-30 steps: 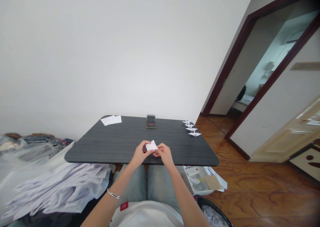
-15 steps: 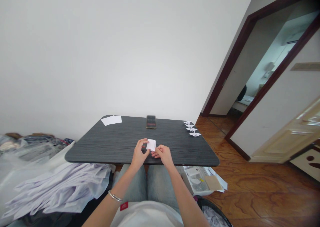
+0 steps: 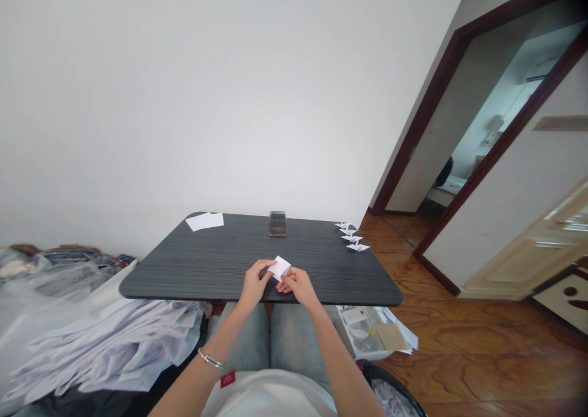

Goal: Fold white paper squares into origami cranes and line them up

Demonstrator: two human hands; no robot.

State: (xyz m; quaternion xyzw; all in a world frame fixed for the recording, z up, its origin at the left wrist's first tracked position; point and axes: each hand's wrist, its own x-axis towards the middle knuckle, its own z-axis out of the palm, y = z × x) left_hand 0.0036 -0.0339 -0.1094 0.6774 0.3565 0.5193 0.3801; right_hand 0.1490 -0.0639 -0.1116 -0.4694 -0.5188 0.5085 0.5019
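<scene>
Our left hand (image 3: 252, 286) and right hand (image 3: 298, 285) held closed grips on a folded white paper square (image 3: 279, 268), pinched above the near edge of the dark tabletop (image 3: 193, 276); paper cranes (image 3: 351, 236) lined its right corner.

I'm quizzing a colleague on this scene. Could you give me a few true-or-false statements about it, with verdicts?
1. The left hand and right hand both hold a small white paper piece. True.
2. A silver bangle sits on the right wrist. False: it is on the left wrist.
3. Small white origami cranes line the far right corner of the dark grey wood-grain table. True.
4. Loose white paper sheets lie beside the cranes. False: they lie at the table's far left corner.
</scene>
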